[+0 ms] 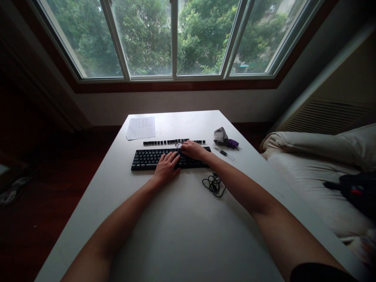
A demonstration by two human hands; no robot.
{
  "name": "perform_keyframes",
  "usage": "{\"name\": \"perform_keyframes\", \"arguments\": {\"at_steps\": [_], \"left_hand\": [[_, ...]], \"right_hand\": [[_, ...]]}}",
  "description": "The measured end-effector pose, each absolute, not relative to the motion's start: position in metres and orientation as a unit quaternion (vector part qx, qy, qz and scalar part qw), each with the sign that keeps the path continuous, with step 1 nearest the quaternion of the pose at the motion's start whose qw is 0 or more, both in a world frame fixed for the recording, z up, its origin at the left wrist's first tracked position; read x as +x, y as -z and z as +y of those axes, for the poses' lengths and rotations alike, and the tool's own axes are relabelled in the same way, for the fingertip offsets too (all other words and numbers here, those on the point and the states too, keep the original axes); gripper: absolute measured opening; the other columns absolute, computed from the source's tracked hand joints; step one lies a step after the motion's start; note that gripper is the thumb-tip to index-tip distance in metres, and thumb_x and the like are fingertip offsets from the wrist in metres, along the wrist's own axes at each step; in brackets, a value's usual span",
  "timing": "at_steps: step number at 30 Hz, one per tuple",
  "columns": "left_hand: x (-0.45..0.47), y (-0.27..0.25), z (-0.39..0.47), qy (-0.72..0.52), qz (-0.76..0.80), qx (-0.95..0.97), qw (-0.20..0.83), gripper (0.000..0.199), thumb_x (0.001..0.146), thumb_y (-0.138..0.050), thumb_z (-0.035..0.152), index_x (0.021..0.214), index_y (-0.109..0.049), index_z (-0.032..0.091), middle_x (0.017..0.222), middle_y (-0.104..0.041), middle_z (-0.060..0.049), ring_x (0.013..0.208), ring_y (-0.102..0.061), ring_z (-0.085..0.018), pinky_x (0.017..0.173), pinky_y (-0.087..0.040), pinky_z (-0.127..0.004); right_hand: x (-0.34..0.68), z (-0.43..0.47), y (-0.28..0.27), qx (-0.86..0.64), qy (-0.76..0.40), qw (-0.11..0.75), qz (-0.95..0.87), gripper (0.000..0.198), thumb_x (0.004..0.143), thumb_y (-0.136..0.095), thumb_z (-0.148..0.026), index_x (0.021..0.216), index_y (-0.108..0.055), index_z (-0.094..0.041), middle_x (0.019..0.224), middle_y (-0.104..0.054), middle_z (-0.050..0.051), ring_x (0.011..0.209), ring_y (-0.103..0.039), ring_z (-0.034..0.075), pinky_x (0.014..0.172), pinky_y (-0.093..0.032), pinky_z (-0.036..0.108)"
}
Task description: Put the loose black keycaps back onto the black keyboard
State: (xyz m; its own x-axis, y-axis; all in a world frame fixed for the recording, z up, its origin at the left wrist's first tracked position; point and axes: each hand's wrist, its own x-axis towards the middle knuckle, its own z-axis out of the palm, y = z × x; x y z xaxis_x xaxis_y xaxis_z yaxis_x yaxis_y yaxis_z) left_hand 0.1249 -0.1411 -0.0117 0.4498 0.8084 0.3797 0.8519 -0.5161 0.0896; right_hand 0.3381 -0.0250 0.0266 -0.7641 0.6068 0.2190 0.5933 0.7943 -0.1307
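"What's farthest left?"

"A white paper sheet (141, 128) flat on the white surface (176, 219). Then the long black keyboard (143, 158), mid-surface, with a row of small black keycap-like pieces (157, 143) just beyond it."

"And the hands?"

"The left hand (166, 166) lies spread on the keyboard; the right hand (192, 150) curls over its far part, and I can't tell whether it grips anything."

"Which step?"

"Probably handling single keys, which calls for a steady keyboard and precise fingertips."

"Anything obstructing?"

"Little: coiled black cable (213, 185) near, then fuzzy grey cloth (220, 135), black-handled wire tool (223, 153) and crumpled purple bundle (233, 143), all right of the keys."
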Motion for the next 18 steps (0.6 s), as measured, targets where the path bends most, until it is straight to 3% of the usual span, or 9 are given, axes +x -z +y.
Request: {"name": "perform_keyframes", "arguments": {"at_steps": [10, 18], "left_hand": [[0.128, 0.004, -0.138, 0.19, -0.479, -0.856, 0.041, 0.059, 0.09, -0.06, 0.041, 0.145, -0.049, 0.021, 0.156, -0.043, -0.011, 0.145, -0.035, -0.031, 0.122, -0.024, -0.052], [0.137, -0.005, -0.129, 0.178, -0.45, -0.875, 0.031, 0.06, 0.083, -0.066, 0.04, 0.137, -0.052, 0.019, 0.157, -0.041, -0.011, 0.146, -0.032, -0.031, 0.122, -0.023, -0.052]], "right_hand": [[0.335, -0.018, -0.029, -0.326, -0.055, 0.112, -0.937, 0.009, 0.089, -0.067, -0.016, 0.098, -0.069, -0.015, 0.101, -0.066, 0.011, 0.099, -0.057, 0.023, 0.087, -0.041, 0.031], [0.344, -0.023, -0.014, -0.362, -0.079, 0.174, -0.912, 0.011, 0.091, -0.067, -0.021, 0.1, -0.068, -0.016, 0.101, -0.066, 0.008, 0.099, -0.056, 0.021, 0.089, -0.042, 0.03]]}}
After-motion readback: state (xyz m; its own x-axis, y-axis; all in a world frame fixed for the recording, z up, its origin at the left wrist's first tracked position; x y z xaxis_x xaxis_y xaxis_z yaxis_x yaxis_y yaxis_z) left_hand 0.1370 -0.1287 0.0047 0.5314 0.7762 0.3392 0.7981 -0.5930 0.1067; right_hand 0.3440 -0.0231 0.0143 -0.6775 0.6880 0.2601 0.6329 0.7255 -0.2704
